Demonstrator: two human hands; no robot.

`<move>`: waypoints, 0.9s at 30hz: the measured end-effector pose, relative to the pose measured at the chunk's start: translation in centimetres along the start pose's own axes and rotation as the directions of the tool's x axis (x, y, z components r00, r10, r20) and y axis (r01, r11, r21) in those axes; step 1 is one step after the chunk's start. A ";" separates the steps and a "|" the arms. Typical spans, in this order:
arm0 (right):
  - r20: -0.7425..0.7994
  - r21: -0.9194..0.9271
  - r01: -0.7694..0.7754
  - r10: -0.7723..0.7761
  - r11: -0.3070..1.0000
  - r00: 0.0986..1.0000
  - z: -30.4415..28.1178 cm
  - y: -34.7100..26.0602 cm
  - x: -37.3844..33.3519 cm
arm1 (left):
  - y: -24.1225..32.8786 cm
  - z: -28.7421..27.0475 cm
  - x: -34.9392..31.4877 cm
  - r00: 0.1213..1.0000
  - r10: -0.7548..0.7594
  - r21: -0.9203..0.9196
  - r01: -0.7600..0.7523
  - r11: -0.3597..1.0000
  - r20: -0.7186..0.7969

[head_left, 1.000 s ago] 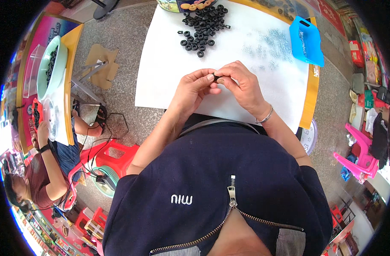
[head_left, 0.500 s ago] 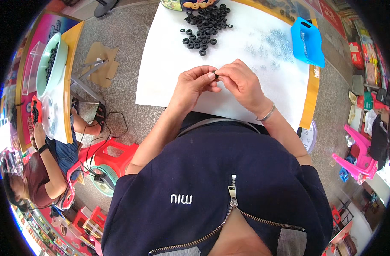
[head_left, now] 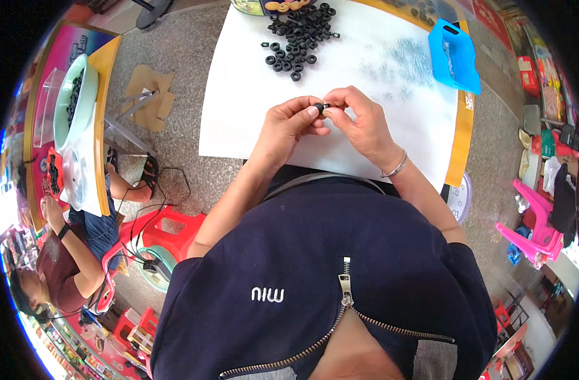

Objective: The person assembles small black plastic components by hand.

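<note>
My left hand (head_left: 290, 124) pinches a small black round part (head_left: 319, 108) between thumb and forefinger, a little above the white tabletop (head_left: 239, 120). From the other side, the thumb and forefinger of my right hand (head_left: 363, 125) close on the same part's end, where a light spot shows. Its finer shape is too small to make out. Beyond my hands lies a pile of loose black ring-shaped parts (head_left: 295, 38), with a few square-ended pieces among them. Many tiny clear or silvery bits (head_left: 400, 66) are scattered on the right of the table.
A blue scoop-shaped tray (head_left: 453, 58) with small bits in it stands at the right edge. At the far edge is a printed container (head_left: 264, 6). On the left, a co-worker (head_left: 68, 259) sits at another table holding a pale green basin (head_left: 76, 101). A red stool (head_left: 169, 228) stands nearby.
My right fingertips have shifted slightly on the black part, so more of it shows between my hands. The co-worker's hand has moved a little away from the red tray.
</note>
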State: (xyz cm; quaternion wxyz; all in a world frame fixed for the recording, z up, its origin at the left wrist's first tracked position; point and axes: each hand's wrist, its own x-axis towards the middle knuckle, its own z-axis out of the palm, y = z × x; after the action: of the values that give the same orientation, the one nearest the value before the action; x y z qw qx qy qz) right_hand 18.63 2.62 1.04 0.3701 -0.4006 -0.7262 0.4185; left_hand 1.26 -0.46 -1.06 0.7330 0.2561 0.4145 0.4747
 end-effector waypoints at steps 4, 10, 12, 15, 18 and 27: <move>0.010 0.001 0.036 -0.036 0.999 0.999 -0.1 -0.2 0.3 | 0.5 0.0 -0.1 1.000 -0.005 -0.048 0.005 0.999 -0.009; -0.009 -0.013 0.103 -0.103 0.995 0.995 0.0 -0.2 0.6 | 1.1 -0.4 -0.3 0.996 -0.073 -0.206 0.080 0.975 0.043; 0.000 -0.007 0.056 -0.056 0.998 0.998 -0.1 -0.7 0.4 | 1.3 -0.2 -0.4 0.996 -0.074 -0.199 0.081 0.977 0.039; -0.010 -0.012 0.003 -0.003 1.000 1.000 -0.2 -0.8 0.3 | 1.4 -0.2 -0.4 0.997 -0.067 -0.194 0.074 0.978 0.045; -0.014 -0.044 0.028 -0.029 0.999 0.999 -0.4 -1.2 0.4 | 1.1 -0.7 -0.2 0.996 -0.060 -0.195 0.071 0.978 0.064; -0.002 -0.143 0.212 -0.215 0.967 0.977 -0.1 -1.0 0.7 | 1.4 -0.3 -0.3 0.997 -0.069 -0.151 0.074 0.986 0.034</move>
State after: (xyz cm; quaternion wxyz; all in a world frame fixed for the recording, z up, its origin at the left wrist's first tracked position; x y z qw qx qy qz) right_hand 18.16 2.96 2.10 0.3899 -0.3492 -0.7898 0.3198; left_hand 0.25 -0.19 -0.01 0.7728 0.1910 0.3754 0.4748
